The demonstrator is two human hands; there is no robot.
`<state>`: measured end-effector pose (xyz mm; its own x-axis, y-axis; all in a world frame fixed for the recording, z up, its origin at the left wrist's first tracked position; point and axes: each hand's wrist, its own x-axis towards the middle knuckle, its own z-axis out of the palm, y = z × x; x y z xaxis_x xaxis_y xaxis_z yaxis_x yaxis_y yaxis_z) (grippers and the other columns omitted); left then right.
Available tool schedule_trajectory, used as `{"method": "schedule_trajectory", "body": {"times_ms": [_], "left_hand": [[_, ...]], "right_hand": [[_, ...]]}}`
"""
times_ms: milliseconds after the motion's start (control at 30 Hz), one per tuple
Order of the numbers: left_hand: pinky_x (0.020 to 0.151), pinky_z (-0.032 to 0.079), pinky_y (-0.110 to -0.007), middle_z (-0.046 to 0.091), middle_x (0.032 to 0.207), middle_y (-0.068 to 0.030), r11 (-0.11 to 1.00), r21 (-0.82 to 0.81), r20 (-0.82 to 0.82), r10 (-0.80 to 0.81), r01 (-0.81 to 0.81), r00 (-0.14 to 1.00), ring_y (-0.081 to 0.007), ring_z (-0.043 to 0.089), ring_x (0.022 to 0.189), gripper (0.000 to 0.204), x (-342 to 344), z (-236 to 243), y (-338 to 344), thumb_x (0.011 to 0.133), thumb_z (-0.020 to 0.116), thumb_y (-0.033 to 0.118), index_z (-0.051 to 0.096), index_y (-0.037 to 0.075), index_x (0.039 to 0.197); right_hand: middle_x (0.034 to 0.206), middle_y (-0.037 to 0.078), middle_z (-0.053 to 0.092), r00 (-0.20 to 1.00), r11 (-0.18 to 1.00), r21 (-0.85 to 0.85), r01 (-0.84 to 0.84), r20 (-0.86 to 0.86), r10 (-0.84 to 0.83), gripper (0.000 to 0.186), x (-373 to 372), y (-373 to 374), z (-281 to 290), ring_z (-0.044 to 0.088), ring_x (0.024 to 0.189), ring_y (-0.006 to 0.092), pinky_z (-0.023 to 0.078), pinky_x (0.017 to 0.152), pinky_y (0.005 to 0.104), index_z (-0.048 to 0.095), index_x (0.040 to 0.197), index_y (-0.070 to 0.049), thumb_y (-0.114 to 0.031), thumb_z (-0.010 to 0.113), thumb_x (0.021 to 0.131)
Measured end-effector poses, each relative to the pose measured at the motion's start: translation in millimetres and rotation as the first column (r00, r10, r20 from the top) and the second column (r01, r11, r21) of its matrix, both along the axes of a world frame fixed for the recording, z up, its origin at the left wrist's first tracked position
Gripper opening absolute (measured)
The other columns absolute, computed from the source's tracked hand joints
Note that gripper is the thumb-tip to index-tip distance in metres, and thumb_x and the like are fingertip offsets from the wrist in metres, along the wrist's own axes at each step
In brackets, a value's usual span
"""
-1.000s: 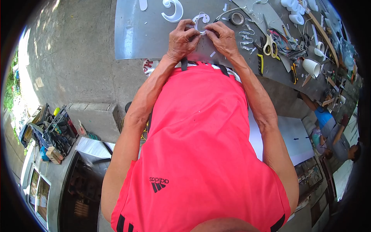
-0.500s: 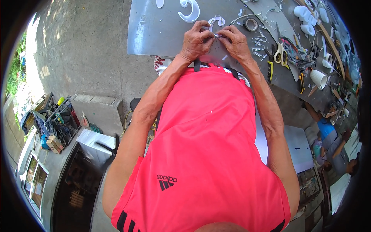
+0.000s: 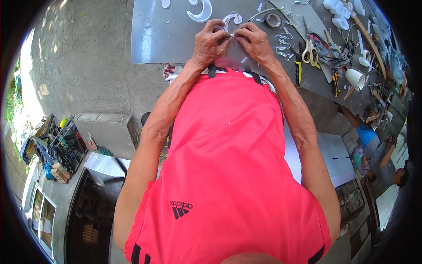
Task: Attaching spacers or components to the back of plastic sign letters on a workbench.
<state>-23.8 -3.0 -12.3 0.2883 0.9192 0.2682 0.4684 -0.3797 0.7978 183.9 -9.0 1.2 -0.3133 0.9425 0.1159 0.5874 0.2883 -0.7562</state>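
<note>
Over the near part of the grey work table, my left hand (image 3: 211, 43) and my right hand (image 3: 255, 43) meet with bent fingers. Thumb and fingertips of both pinch a small white piece (image 3: 232, 35), possibly a light module; the fingers partly cover it. Just beyond lies a white curved letter-like shape (image 3: 236, 17) with small modules along it. Farther left is a larger white curved shape (image 3: 201, 13). To the right of my right hand, a wired string of small white modules (image 3: 282, 43) zigzags beside a roll of tape (image 3: 272, 20).
On the table's right are scissors (image 3: 309, 53), a yellow-black cutter (image 3: 298, 73), pliers (image 3: 336, 83), a white cup-like piece (image 3: 355, 78) and white rolls (image 3: 340, 22). A wooden strip (image 3: 372, 44) runs past them. Another person (image 3: 373, 145) is at the far right.
The whole view has shifted, so the table and my hands appear slightly farther left and higher. Both hands keep their pinch on the small white piece.
</note>
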Motion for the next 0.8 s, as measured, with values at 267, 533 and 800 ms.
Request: {"method": "schedule_trajectory", "body": {"times_ms": [267,533,800], "left_hand": [[0.069,0.058,-0.033,0.066,0.114,-0.0065,1.000,0.003,0.012,-0.006,0.006,1.000,-0.0226,0.073,0.082,0.015,1,0,-1,0.078,0.083,0.013,0.079,0.013,0.093],[0.073,0.059,-0.035,0.064,0.118,-0.0079,1.000,-0.003,-0.009,-0.008,0.008,1.000,-0.0217,0.073,0.083,0.014,0,0,0,0.078,0.083,0.013,0.076,0.011,0.090],[0.076,0.060,-0.031,0.067,0.118,-0.0067,0.988,-0.146,0.104,-0.043,0.058,0.994,-0.0173,0.073,0.087,0.034,-9,0,3,0.079,0.086,0.012,0.075,0.009,0.111]], "right_hand": [[0.102,0.011,0.067,1.000,0.999,0.044,-0.023,0.023,0.022,0.019,1,1,0,0.070,0.092,0.0301,0.056,0.080,0.0370,0.074,0.104,-0.005,-0.006,0.076,0.086],[0.101,0.010,0.066,0.995,0.996,-0.007,-0.091,0.047,0.091,0.012,3,8,7,0.069,0.089,0.0299,0.056,0.080,0.0382,0.072,0.098,-0.003,-0.007,0.076,0.087],[0.099,0.014,0.065,0.998,0.986,-0.166,0.002,0.059,0.008,0.014,-7,10,10,0.067,0.093,0.0337,0.054,0.081,0.0418,0.070,0.091,-0.002,-0.014,0.076,0.086]]}}
